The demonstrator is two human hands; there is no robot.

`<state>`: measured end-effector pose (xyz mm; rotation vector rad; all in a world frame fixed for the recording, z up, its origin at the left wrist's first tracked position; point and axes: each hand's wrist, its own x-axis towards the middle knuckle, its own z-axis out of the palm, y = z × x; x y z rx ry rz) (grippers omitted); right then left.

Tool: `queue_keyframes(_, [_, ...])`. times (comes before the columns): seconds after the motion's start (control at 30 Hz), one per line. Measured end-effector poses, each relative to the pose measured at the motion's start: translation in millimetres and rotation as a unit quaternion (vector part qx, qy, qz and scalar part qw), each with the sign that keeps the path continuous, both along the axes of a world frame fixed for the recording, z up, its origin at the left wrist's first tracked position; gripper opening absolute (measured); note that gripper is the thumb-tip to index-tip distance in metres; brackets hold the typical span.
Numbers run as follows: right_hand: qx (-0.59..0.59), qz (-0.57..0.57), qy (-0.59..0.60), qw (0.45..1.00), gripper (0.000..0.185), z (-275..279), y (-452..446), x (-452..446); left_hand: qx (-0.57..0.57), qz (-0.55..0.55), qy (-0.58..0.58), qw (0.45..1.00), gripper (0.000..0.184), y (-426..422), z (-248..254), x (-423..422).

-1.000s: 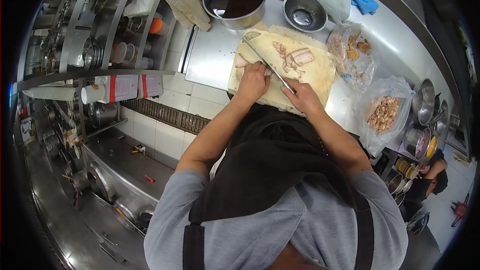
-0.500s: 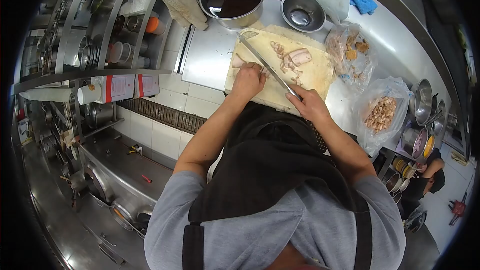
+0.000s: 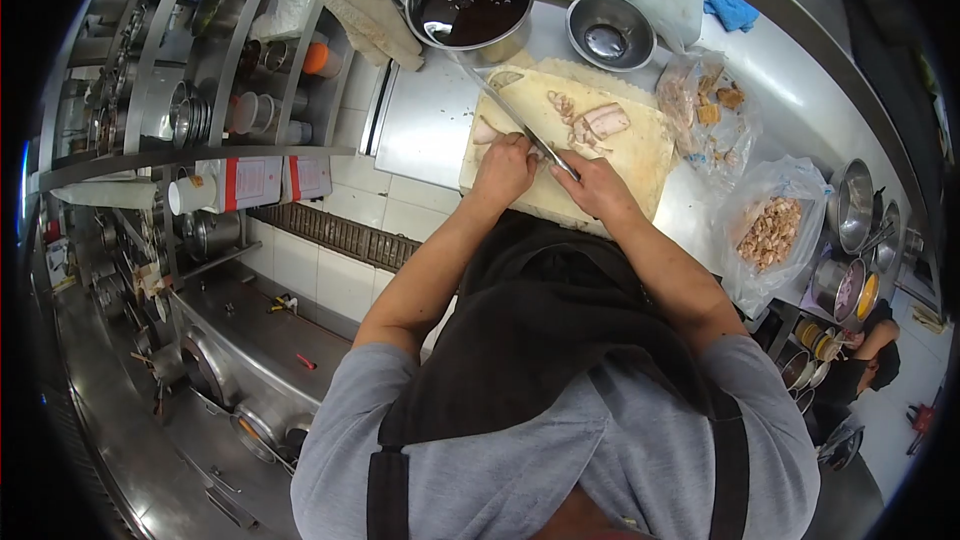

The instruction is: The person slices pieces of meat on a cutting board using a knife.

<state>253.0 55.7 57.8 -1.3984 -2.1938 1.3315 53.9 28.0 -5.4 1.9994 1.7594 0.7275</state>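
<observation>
A pale cutting board (image 3: 630, 172) lies in front of me. My right hand (image 3: 598, 188) is closed round the handle of a long knife (image 3: 508, 112), whose blade slants up to the left past the board's far edge. My left hand (image 3: 505, 172) has its fingers curled down on a pale piece of meat (image 3: 484, 131), right beside the blade. Its fingertips are partly hidden. Further right on the board lie a larger slab of cooked, pale meat (image 3: 605, 121) and small cut bits (image 3: 562, 105).
Behind the board stand a pot of dark liquid (image 3: 520, 32) with a ladle and a steel bowl (image 3: 645, 48). To the right are a plastic bag of chopped meat (image 3: 735, 275) and another bag with brown pieces (image 3: 745, 140). A person (image 3: 868, 350) is at the far right.
My right hand has moved left, closer to my left hand, and the knife has slid away from me to the upper left. The whole view has shifted slightly.
</observation>
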Motion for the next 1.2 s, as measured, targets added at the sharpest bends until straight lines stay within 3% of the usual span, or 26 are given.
queue_keyframes(0.2, [0.045,0.0,0.047,0.998,0.035,13,-12,20,0.023,0.005,-0.02,1.0,0.023,-7,12,0])
queue_keyframes(0.53, [-0.004,-0.006,-0.003,1.0,0.036,10,-14,29,-0.009,0.002,0.03,1.0,0.021,2,-1,1])
queue_keyframes(0.6, [0.056,-0.015,0.05,0.997,0.038,4,-11,23,-0.012,0.009,0.029,0.999,0.021,4,-8,3])
queue_keyframes(0.67, [0.022,-0.017,0.033,0.999,0.037,6,-7,21,-0.051,0.01,-0.039,0.998,0.019,3,-15,6])
queue_keyframes(0.77, [-0.016,-0.028,0.023,0.999,0.035,6,-7,18,-0.071,0.038,-0.1,0.992,0.021,-9,13,20])
queue_keyframes(0.93, [-0.012,-0.047,0.051,0.998,0.035,0,-11,17,0.008,0.022,-0.008,1.0,0.026,-18,9,35])
queue_keyframes(1.1, [0.112,-0.002,0.082,0.99,0.037,3,-13,33,0.016,0.011,0.002,1.0,0.027,-16,0,30])
queue_keyframes(1.2, [0.053,-0.003,0.028,0.998,0.033,28,-18,47,0.009,0.006,-0.026,1.0,0.028,-20,8,28])
